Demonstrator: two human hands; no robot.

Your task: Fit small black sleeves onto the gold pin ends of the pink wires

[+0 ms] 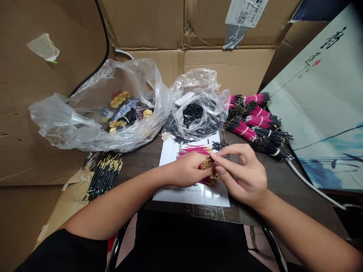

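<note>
White paper lies nearest, its print partly covered. Above it, the left hand clenches gold-tipped wires, lengths mostly hidden; the right hand pinches at their tips, its exact hold unclear. Bench at three o'clock offers room. Beyond: pink-and-black bundles at two, clear bag at ten, half-concealing its contents.

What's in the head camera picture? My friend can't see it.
A person's left hand grips gold-tipped wires and the right hand touches their ends, over a printed sheet. Farther back are bagged black tubes and tied wire bundles.
</note>
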